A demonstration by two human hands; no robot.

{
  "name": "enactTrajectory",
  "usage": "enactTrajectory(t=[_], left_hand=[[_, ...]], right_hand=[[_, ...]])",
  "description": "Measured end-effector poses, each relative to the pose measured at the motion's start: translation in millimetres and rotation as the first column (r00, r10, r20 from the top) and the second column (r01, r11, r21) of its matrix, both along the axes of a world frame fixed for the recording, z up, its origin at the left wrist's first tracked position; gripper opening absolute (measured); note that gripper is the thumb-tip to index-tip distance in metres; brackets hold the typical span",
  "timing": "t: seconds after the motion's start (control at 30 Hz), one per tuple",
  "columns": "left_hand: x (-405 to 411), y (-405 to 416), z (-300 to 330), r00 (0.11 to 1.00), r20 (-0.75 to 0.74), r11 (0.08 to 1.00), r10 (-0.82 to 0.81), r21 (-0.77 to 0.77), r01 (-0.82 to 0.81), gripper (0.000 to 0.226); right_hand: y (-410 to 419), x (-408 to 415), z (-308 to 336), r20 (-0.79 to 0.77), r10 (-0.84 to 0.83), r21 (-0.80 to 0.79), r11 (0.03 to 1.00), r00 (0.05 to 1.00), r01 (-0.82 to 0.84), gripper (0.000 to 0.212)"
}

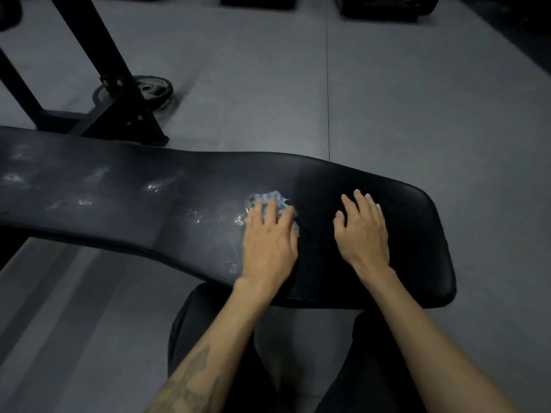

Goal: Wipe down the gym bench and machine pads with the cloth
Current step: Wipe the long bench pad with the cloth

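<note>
A long black padded gym bench (119, 201) runs from the left edge to the right, with whitish wet smears on its left and middle parts. My left hand (269, 239) presses flat on a blue-and-white cloth (272, 198) near the middle of the pad; the cloth's edge shows beyond my fingertips. My right hand (362, 231) lies flat on the dark right end of the pad, fingers apart, holding nothing. The two hands are about a hand's width apart.
A black steel rack frame (113, 93) stands on the grey floor behind the bench's left part, with a weight plate (149, 90) lying beside its foot. Dark equipment bases (384, 7) line the far edge. My dark-trousered legs (208, 338) are below the bench.
</note>
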State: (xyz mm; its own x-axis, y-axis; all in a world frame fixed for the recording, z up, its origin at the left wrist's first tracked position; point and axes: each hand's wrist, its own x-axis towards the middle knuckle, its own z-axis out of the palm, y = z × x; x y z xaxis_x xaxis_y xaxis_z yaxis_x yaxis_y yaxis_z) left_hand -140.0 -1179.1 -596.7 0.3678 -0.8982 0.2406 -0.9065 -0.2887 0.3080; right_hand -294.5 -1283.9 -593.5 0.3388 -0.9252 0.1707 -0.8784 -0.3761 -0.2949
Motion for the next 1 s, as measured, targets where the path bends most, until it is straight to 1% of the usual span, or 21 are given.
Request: enactTrajectory(t=[0.1, 0.13, 0.17, 0.2, 0.3, 0.33, 0.37, 0.4, 0.47, 0.5, 0.53, 0.63, 0.67, 0.7, 0.73, 0.8, 0.87, 0.93, 1.0], left_hand=[[-23, 1, -5, 0.967, 0.067, 0.969, -0.247, 0.01, 0.247, 0.04], [-19, 0, -6, 0.954, 0.088, 0.958, -0.286, 0.008, 0.286, 0.042], [-10, -2, -6, 0.956, 0.093, 0.96, -0.28, 0.002, 0.281, 0.043], [1, -5, -6, 0.967, 0.086, 0.971, -0.239, -0.001, 0.24, 0.045], [23, -13, -3, 0.998, 0.044, 0.999, -0.046, 0.013, 0.045, 0.044], [21, -14, -2, 0.999, 0.04, 1.0, -0.015, 0.017, 0.014, 0.042], [14, -16, -1, 0.999, 0.039, 1.0, -0.022, 0.014, 0.022, 0.041], [6, -16, -2, 0.996, 0.049, 0.997, -0.071, 0.01, 0.071, 0.041], [-2, -13, -5, 0.972, 0.079, 0.975, -0.22, 0.021, 0.219, 0.045], [2, -13, -6, 0.962, 0.084, 0.966, -0.26, 0.024, 0.258, 0.048], [10, -14, -5, 0.963, 0.085, 0.967, -0.254, 0.02, 0.253, 0.05], [30, -20, -2, 0.995, 0.064, 0.997, -0.079, 0.017, 0.078, 0.046], [30, -21, -1, 0.998, 0.05, 0.999, -0.038, 0.028, 0.037, 0.044], [25, -23, 0, 0.999, 0.035, 0.999, -0.03, 0.036, 0.029, 0.043], [18, -24, -1, 0.998, 0.026, 0.998, -0.061, 0.037, 0.06, 0.043], [7, -24, -3, 0.982, 0.044, 0.982, -0.186, 0.03, 0.185, 0.047], [12, -23, -2, 0.96, 0.065, 0.962, -0.271, 0.041, 0.269, 0.051], [27, -28, 1, 0.964, 0.082, 0.966, -0.254, 0.061, 0.25, 0.05], [37, -37, 3, 0.987, 0.064, 0.987, -0.145, 0.077, 0.14, 0.048]], right_hand=[[0, 0, 0, -0.001, 0.0, -0.006, 1.0, 1.0, 0.0, 0.051], [0, 0, 0, -0.001, 0.0, -0.005, 1.0, 1.0, 0.0, 0.051], [0, 0, 0, -0.004, 0.002, -0.004, 1.0, 1.0, -0.002, 0.052], [0, 0, 0, -0.009, 0.004, -0.004, 1.0, 1.0, -0.004, 0.052], [0, 0, -2, -0.041, 0.025, -0.014, 1.0, 0.999, -0.025, 0.05], [0, 1, -2, -0.053, 0.035, -0.024, 0.999, 0.998, -0.036, 0.049], [0, 3, -2, -0.063, 0.046, -0.031, 0.998, 0.997, -0.048, 0.048], [-1, 5, 0, -0.071, 0.056, -0.034, 0.998, 0.996, -0.058, 0.048], [-4, 12, 3, -0.091, 0.074, -0.026, 0.997, 0.993, -0.076, 0.047], [-5, 17, 4, -0.098, 0.087, -0.02, 0.996, 0.991, -0.09, 0.047], [-7, 20, 3, -0.092, 0.106, -0.015, 0.994, 0.99, -0.108, 0.047], [-11, 29, 0, -0.028, 0.145, -0.007, 0.989, 0.989, -0.145, 0.047], [-11, 30, -1, -0.004, 0.139, -0.002, 0.99, 0.99, -0.139, 0.047], [-12, 31, -1, 0.017, 0.13, 0.004, 0.992, 0.991, -0.13, 0.047], [-12, 31, -2, 0.037, 0.123, 0.011, 0.992, 0.992, -0.124, 0.047], [-12, 30, -1, 0.063, 0.118, 0.017, 0.993, 0.991, -0.119, 0.048], [-12, 30, 0, 0.07, 0.112, 0.014, 0.993, 0.991, -0.113, 0.048], [-12, 30, 0, 0.076, 0.107, 0.014, 0.994, 0.991, -0.108, 0.048], [-12, 30, 0, 0.073, 0.105, 0.013, 0.994, 0.992, -0.106, 0.048]])
